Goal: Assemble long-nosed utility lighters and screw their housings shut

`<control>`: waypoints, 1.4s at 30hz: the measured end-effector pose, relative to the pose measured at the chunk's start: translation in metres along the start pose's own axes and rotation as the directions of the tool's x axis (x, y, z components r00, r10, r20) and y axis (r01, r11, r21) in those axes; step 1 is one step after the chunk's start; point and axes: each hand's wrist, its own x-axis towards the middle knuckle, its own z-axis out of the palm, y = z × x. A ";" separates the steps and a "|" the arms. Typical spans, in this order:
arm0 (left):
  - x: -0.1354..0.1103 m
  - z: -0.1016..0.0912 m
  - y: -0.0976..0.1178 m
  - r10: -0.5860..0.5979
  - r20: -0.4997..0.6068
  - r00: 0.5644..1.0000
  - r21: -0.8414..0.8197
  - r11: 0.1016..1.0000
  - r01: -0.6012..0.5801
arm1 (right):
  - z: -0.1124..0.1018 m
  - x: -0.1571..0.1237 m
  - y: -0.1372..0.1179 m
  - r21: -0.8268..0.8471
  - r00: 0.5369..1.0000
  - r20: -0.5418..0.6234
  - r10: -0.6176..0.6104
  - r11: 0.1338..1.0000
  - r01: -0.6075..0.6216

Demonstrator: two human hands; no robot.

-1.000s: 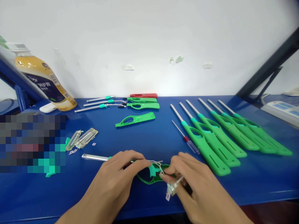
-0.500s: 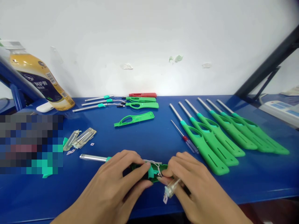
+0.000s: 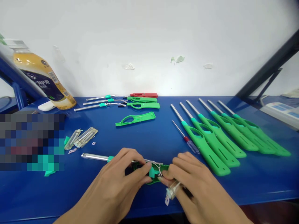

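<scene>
My left hand (image 3: 118, 183) is closed in a pinch on a half-open green lighter body (image 3: 154, 174) lying at the near edge of the blue table (image 3: 149, 137). Its metal tube (image 3: 94, 156) sticks out to the left. My right hand (image 3: 191, 183) grips the other end, with a clear fuel tank (image 3: 172, 190) between its fingers. Thin white wires (image 3: 155, 164) loop over the green shell between both hands.
Several finished green lighters (image 3: 217, 137) lie in a row at the right, a small red-handled screwdriver (image 3: 185, 138) beside them. A green shell half (image 3: 135, 119) lies mid-table; more parts (image 3: 121, 102) at the back. Clear tanks (image 3: 81, 138) and a bottle (image 3: 42, 81) sit left.
My left thumb and fingers have closed further over the green shell and its teal piece. The right hand has shifted slightly with the clear tank.
</scene>
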 end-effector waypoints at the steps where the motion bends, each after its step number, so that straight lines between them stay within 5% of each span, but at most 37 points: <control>1: 0.000 0.000 0.000 -0.003 -0.003 1.000 0.000 1.000 0.003 | 0.000 0.000 -0.001 -0.011 1.000 -0.023 -0.005 1.000 0.005; 7: -0.003 0.000 -0.002 0.022 0.036 0.999 0.045 0.999 -0.024 | -0.005 0.004 -0.006 -0.114 0.991 -0.083 -0.100 0.989 0.090; 16: -0.010 -0.006 0.006 0.029 0.001 1.000 0.151 0.988 -0.029 | -0.004 0.007 -0.001 -0.141 0.946 -0.311 -0.092 0.989 0.050; 27: -0.025 -0.001 0.007 -0.069 0.051 0.996 0.153 0.986 0.061 | 0.000 0.007 0.005 -0.239 0.967 -0.171 -0.190 0.960 0.146; 42: -0.016 -0.004 0.005 -0.094 -0.008 0.996 0.110 0.989 0.094 | -0.001 0.008 0.005 -0.281 0.972 -0.127 -0.197 0.947 0.155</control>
